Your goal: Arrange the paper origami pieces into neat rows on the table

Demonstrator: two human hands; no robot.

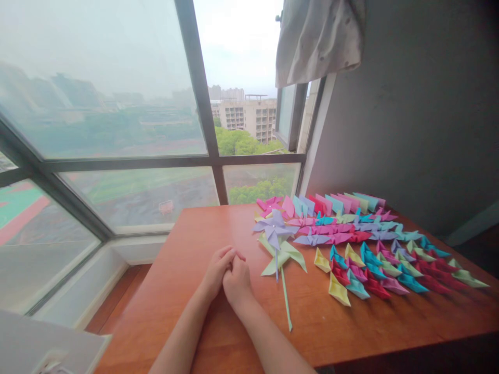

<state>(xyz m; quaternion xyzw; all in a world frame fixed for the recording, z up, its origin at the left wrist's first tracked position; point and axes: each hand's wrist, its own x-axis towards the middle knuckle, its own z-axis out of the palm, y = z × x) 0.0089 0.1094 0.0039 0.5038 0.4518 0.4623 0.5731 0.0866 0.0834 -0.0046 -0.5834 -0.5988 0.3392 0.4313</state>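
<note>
My left hand (217, 271) and my right hand (237, 283) rest together on the wooden table (175, 249), their fingers curled and pressed against each other. What lies between them, if anything, is hidden. Just right of my hands is a purple paper pinwheel (274, 228), its stick pointing toward me. A light green pinwheel (284, 252) with a green stick lies partly under it. Farther right, folded paper boats (354, 283) in yellow, blue, red and green sit in slanting rows. Behind them are rows of folded paper shapes (337, 228) in pink, purple and blue.
Large windows (125, 124) with dark frames stand behind and left of the table. A grey curtain (319, 41) hangs at the top, beside a grey wall (413, 104) on the right. A white ledge (47, 343) is at the lower left.
</note>
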